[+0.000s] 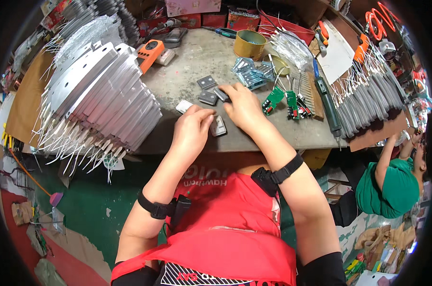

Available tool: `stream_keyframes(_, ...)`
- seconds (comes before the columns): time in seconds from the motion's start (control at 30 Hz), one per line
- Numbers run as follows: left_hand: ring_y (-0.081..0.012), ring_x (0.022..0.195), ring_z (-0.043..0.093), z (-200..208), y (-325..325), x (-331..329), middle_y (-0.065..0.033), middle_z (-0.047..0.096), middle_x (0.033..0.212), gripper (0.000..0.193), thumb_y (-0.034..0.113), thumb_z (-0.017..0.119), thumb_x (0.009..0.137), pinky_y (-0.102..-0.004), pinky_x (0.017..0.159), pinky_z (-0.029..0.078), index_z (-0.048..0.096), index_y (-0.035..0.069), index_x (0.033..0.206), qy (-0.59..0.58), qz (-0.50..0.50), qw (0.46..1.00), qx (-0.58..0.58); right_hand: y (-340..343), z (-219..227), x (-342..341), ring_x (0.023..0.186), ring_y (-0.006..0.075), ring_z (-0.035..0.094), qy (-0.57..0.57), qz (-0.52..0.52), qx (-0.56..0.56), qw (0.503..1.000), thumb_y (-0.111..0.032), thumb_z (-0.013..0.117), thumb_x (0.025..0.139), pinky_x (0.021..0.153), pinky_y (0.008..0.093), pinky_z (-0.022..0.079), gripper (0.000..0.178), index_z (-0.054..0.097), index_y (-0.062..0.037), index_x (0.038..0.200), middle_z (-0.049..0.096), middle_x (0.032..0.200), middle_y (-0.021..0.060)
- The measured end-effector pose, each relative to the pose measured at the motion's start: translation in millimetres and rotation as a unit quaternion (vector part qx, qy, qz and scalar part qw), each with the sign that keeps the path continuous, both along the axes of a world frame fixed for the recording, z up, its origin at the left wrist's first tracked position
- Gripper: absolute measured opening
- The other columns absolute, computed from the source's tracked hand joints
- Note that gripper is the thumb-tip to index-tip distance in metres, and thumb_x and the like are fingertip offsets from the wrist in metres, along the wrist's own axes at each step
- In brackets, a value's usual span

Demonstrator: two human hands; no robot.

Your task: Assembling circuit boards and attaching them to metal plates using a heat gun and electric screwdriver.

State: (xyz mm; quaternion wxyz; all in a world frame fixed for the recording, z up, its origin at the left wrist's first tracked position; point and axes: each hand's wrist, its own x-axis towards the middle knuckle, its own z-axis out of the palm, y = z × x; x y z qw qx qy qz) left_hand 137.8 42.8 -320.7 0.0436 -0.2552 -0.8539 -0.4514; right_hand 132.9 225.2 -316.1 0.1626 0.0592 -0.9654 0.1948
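Observation:
My left hand (pixel 193 125) is near the front of the bench with thumb and fingertips pinched together; what they hold, if anything, is hidden. Beside its fingertips lies a small pale metal piece with a recess (pixel 218 126), and a white piece (pixel 183 106) shows just beyond the knuckles. My right hand (pixel 243 106) has its fingers closed on a small dark ribbed metal block (pixel 221 94). Two similar ribbed blocks rest just left of it, one (pixel 207 98) close by and another (pixel 207 82) farther back.
Tall stacks of silver metal plates with white wires (pixel 101 90) crowd the left. To the right lie green circuit boards (pixel 273 99), a brush (pixel 311 95), an electric screwdriver (pixel 328 102) and wired grey strips (pixel 368 107). Behind are blue-tinted parts (pixel 249 74), a yellow tin (pixel 250 45) and an orange device (pixel 150 55).

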Motion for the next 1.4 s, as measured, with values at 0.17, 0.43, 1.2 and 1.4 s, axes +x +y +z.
stream_keyframes(0.17,-0.0318,0.097,0.060,-3,-21,5,-0.0127,0.060,0.103,0.019,0.003,0.066,0.083,-0.0401,0.083,0.048,0.067,0.005,0.102,0.181,0.080,0.980,-0.014,19,4,3,0.104,0.0382,0.059,-0.059,-0.036,-0.079,0.994,-0.011,0.064,0.079,0.085,0.0448,0.049,0.039,0.060,-0.0074,0.117,0.058,0.119,0.0165)
stream_keyframes(0.43,-0.0336,0.117,0.054,-19,-26,-10,-0.0151,0.059,0.123,0.051,0.004,0.071,0.079,-0.0404,0.099,0.043,0.051,0.004,0.127,0.058,0.105,0.992,-0.031,14,-4,-13,0.116,0.0340,0.052,0.005,0.023,-0.007,1.000,-0.013,0.071,0.076,0.095,0.0424,0.045,0.049,0.058,-0.0076,0.123,0.057,0.119,0.0157)
stream_keyframes(1.2,-0.0208,0.057,0.051,21,-54,9,-0.0080,0.052,0.063,0.043,0.007,0.081,0.068,-0.0321,0.057,0.044,0.057,0.002,0.104,-0.107,-0.005,0.988,-0.110,39,58,-1,0.084,0.0386,0.064,-0.342,0.107,-0.076,0.930,-0.019,0.056,0.085,0.076,0.0438,0.049,0.024,0.065,0.0017,0.092,0.066,0.086,0.0232)
stream_keyframes(1.4,-0.0212,0.066,0.053,24,-40,-3,-0.0087,0.058,0.093,0.049,0.002,0.081,0.065,-0.0326,0.059,0.046,0.059,0.003,0.109,-0.045,-0.029,0.992,-0.114,42,40,19,0.084,0.0383,0.062,-0.237,0.092,-0.077,0.964,-0.012,0.057,0.084,0.075,0.0438,0.048,0.022,0.061,0.0025,0.100,0.064,0.088,0.0225)
